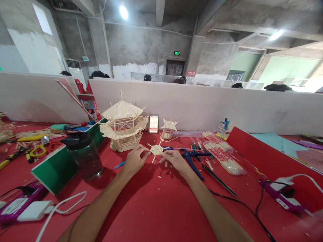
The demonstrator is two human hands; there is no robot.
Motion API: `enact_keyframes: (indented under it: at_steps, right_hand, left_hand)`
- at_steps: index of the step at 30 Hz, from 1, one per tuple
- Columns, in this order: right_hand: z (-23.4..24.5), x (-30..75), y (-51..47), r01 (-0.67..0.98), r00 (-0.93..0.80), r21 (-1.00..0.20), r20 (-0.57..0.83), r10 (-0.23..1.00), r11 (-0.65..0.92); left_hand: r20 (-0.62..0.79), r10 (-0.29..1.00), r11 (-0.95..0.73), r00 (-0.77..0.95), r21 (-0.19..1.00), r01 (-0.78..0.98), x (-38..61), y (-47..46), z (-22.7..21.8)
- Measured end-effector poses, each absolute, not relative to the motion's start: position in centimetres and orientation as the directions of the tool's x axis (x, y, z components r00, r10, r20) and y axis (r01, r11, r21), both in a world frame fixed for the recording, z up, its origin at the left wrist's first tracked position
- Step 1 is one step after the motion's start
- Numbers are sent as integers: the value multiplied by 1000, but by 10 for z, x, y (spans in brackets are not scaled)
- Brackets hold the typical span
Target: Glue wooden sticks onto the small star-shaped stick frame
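Both my hands meet over the red table [161,208] and pinch a small hexagonal piece made of wooden sticks [156,149]. My left hand [135,159] grips its left edge, fingers closed. My right hand [175,160] holds the right side, fingers curled. Just behind the piece stands a large two-tier stick pavilion [123,126]. A much smaller stick pavilion [169,128] stands to its right, near the white partition.
A dark water bottle [84,154] and a green board [60,164] stand to the left. Blue cutters [193,158], a black pen [218,179] and bagged sticks [223,156] lie to the right. Cables, a charger [35,210] and purple devices [281,198] lie near the front edges.
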State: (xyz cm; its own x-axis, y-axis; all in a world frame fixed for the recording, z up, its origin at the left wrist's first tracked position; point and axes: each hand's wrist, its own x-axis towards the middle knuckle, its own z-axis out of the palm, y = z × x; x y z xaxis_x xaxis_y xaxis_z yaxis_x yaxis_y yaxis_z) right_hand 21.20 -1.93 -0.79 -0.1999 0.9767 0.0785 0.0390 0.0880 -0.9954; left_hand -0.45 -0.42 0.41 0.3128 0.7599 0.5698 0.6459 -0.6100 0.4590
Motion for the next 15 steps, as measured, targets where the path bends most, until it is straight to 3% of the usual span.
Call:
enact_keyframes:
  at_steps: [8, 15]
  right_hand:
    - [-10, 209, -20, 32, -196, -996, 79, 977, 87]
    - [-10, 214, -15, 1, -126, -996, 94, 988, 95]
  left_hand:
    - [540, 780, -570, 317, 404, 715, -6, -6, 5]
    - [562, 821, -508, 99, 639, 578, -11, 8, 8]
